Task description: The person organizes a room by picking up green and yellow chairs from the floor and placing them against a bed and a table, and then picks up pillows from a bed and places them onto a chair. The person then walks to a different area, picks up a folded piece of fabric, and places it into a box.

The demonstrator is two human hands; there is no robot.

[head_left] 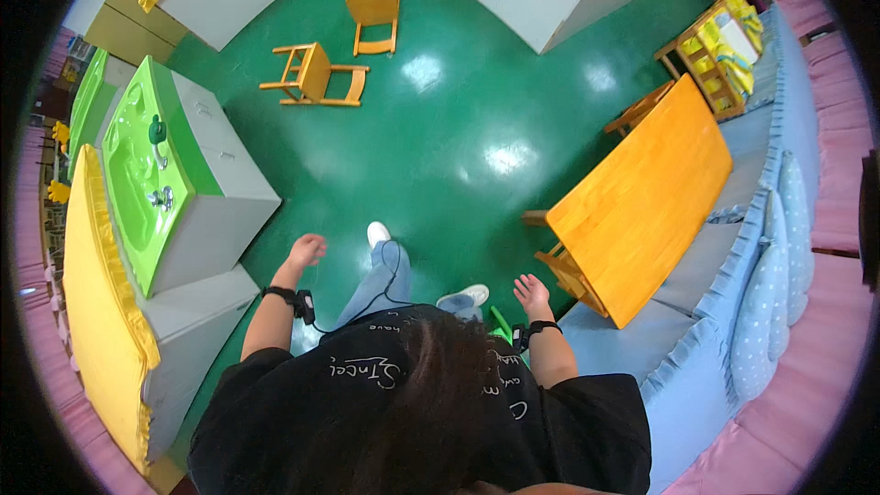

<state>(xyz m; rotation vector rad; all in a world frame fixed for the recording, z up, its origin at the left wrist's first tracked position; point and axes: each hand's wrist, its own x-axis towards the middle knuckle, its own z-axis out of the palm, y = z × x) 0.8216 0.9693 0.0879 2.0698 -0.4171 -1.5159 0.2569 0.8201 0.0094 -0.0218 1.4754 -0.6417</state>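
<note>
Table [646,202] just right of the fingers of the right hand [531,293], which are half open and empty, looks stiff, heavy, best gripped by its edges; the left hand [309,248], loosely curled, holds nothing visible.

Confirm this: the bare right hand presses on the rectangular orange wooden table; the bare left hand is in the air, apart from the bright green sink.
No: the head view shows the bare right hand in the air left of the rectangular orange wooden table, off its top. The bare left hand is in the air, apart from the bright green sink.
</note>
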